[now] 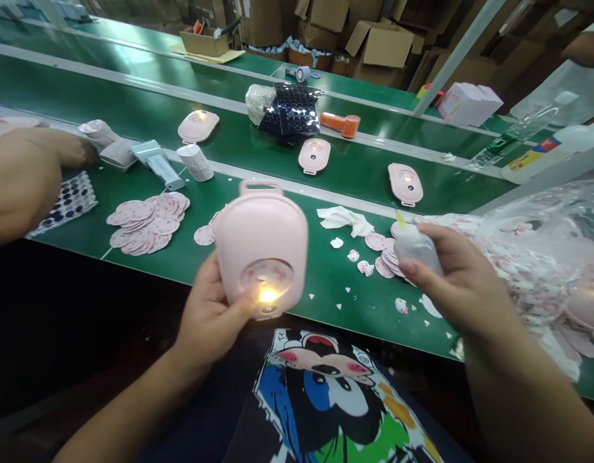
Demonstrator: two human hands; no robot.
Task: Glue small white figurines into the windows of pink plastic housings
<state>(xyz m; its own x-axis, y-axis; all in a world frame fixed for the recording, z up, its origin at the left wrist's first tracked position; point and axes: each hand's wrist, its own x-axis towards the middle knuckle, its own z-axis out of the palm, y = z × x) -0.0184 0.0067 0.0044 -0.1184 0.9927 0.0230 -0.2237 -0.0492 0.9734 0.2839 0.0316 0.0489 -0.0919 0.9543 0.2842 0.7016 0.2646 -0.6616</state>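
My left hand (210,313) holds a pink rounded device (260,243) upright above the table's near edge; its thumb rests by a lit amber light low on the front. My right hand (454,276) is closed around a small clear squeeze bottle (415,245) with a yellow tip, held over a pile of round pink stickers (384,254). Small cartoon sticker pieces lie scattered on the green table (325,283) between the hands.
Three more pink devices (315,155) lie on the green belt beyond. A heap of pink discs (147,222) sits at left, near another person's arm (21,173). A clear bag of stickers (542,257) is at right. Cardboard boxes stand behind.
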